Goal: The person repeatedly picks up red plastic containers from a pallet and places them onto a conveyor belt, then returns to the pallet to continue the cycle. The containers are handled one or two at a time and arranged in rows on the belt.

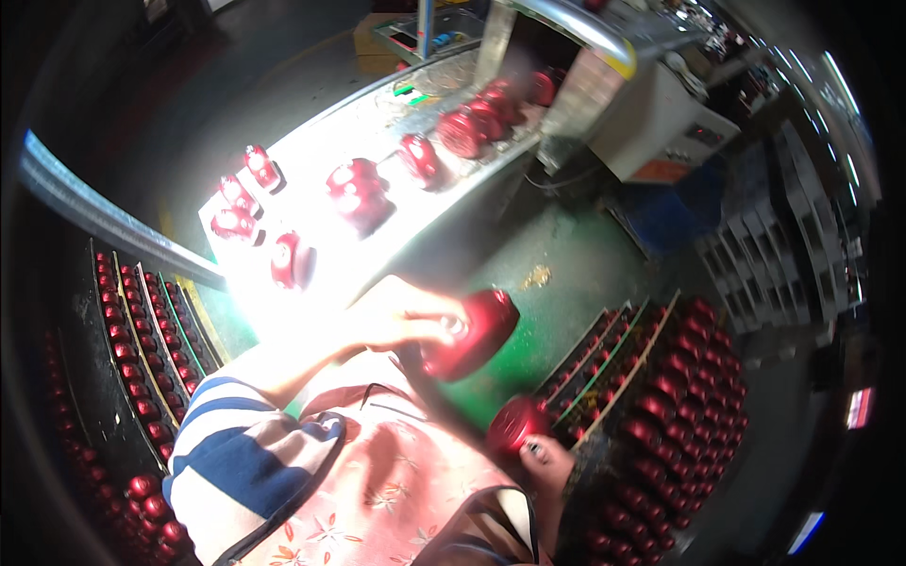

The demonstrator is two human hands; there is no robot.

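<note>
red pieces (491,328) clamped in both hands (408,313), one each; any writing too small to read.

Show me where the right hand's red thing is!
The red thing is in the head view's lower half, right of centre, held by the right hand. It is just left of the right rack, below the piece in the left hand.

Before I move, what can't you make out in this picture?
- Head view: part of the left red piece, covered by the left hand.
- Head view: most fingers of the right hand, apparently behind the right red piece.
- Head view: surface detail on the long table, washed out by glare.
- Head view: the inside of the machine opening, lost in shadow.
</note>
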